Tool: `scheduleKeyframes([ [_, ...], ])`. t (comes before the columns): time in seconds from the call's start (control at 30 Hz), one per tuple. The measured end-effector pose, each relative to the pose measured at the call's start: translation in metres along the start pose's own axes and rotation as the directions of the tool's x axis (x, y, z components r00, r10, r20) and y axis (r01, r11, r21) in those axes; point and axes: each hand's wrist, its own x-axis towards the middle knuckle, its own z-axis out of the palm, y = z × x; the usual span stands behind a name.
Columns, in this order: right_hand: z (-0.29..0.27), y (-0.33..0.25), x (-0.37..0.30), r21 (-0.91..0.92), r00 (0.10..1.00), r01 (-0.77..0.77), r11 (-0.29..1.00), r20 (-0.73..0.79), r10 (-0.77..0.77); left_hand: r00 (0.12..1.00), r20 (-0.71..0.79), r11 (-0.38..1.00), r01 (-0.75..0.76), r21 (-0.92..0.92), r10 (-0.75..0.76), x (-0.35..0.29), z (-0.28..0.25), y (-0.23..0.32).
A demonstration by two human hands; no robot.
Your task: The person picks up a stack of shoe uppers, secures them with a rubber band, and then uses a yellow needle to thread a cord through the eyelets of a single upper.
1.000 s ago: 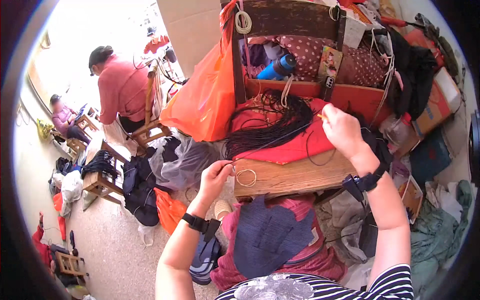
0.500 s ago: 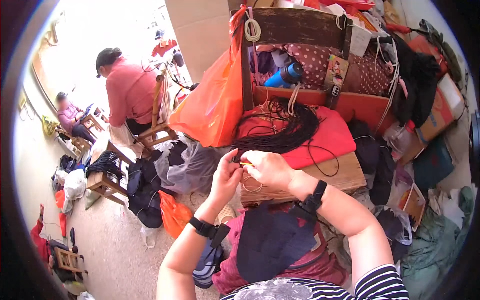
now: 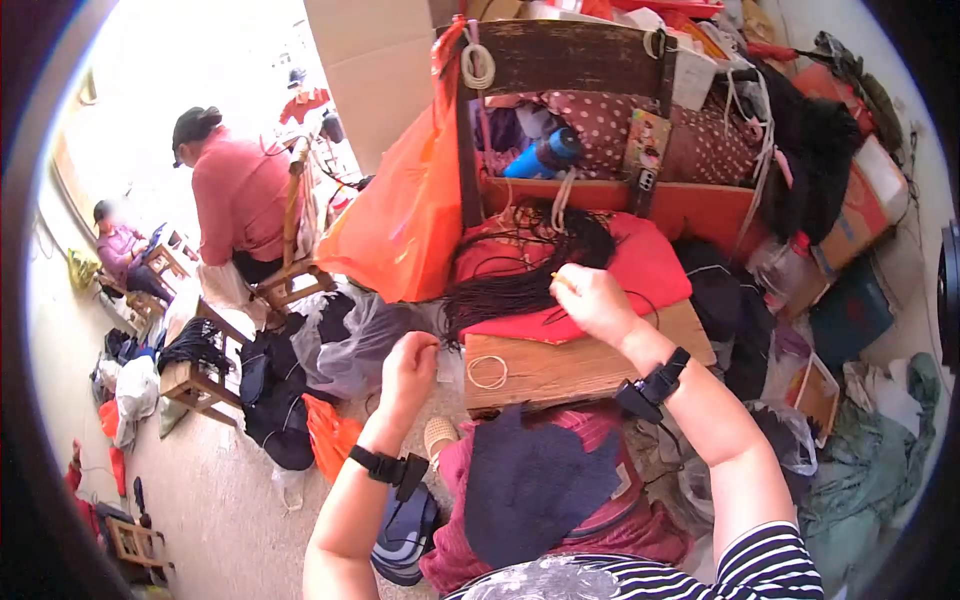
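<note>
Above the near left side of the wooden seat, my left hand point(image 3: 408, 372) is closed in a pinch; I cannot make out what sits between thumb and finger. My right hand point(image 3: 600, 305) is raised over the red cloth point(image 3: 655, 262) and pinches a small thin yellow tool point(image 3: 563, 281), mostly hidden by the fingers. Under and beside it lies a bundle of black cords point(image 3: 500, 297), spread across the cloth. A pale loop of string point(image 3: 487, 372) rests on the bare wood point(image 3: 600, 352). Dark felt-like fabric point(image 3: 535, 485) covers my lap.
An orange plastic bag point(image 3: 395, 225) hangs from the chair back point(image 3: 570, 60). Behind the seat are a blue bottle point(image 3: 545, 155) and polka-dot fabric point(image 3: 610, 125). Bags and dark cloth lie on the floor to the left. A person in pink point(image 3: 240, 195) sits farther off.
My hands, close together before, are now apart. The right one has moved up and right with the yellow tool; the left one has shifted down and left. The view has shifted slightly.
</note>
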Motion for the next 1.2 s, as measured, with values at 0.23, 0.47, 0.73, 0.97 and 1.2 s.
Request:
scheduleKeyframes([
  [0.23, 0.019, -0.075, -0.078, 0.747, 0.926, -0.36, 0.559, 0.359, 0.117, 0.926, 0.313, 0.963, -0.14, -0.232, 0.21, -0.028, 0.016, 0.088],
  [0.47, -0.018, -0.133, -0.124, 0.726, 0.985, -0.115, 0.679, 0.173, -0.018, 0.78, 0.624, 0.593, 0.478, -0.648, 0.053, -0.077, 0.0, 0.163],
  [0.73, -0.054, -0.141, -0.159, 0.567, 0.988, -0.076, 0.82, 0.153, -0.014, 0.63, 0.777, 0.674, 0.572, -0.467, 0.004, -0.113, -0.005, 0.167],
  [0.97, -0.035, -0.103, -0.199, 0.672, 0.789, -0.614, 0.414, 0.499, 0.358, 0.618, 0.747, 0.615, 0.694, -0.373, -0.244, -0.132, 0.02, 0.167],
  [1.2, -0.014, -0.106, -0.205, 0.654, 0.791, -0.61, 0.448, 0.475, 0.385, 0.821, 0.536, 0.699, 0.501, -0.51, -0.198, -0.145, 0.051, 0.139],
])
